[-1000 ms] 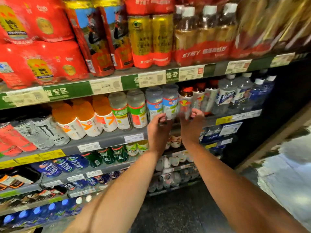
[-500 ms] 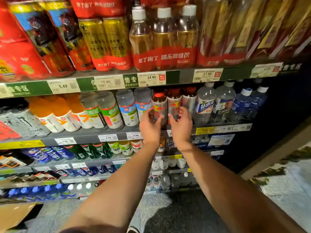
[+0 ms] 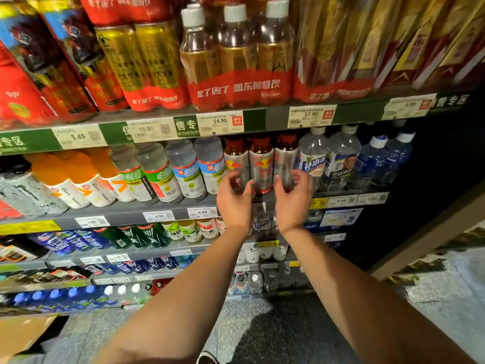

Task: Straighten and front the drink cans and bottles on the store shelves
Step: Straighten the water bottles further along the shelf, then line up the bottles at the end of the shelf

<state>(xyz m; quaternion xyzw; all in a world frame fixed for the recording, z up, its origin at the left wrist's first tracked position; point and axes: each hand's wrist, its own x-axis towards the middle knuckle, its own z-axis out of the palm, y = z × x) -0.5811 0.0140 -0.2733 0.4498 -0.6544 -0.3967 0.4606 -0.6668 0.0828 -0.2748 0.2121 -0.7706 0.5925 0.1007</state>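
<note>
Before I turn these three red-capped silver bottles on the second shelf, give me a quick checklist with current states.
1. Left hand at the left red-capped silver bottle: ok, fingers curled beside it; grip closed: cannot tell.
2. Right hand at the right red-capped silver bottle: ok; contact: cannot tell.
3. Middle red-capped silver bottle label facing out: ok, red logo visible.
4. Right bottle label facing out: not ok, plain silver shows.
5. All three upright: ok.
6. Clear white-capped bottle neighbour undisturbed: ok.
</note>
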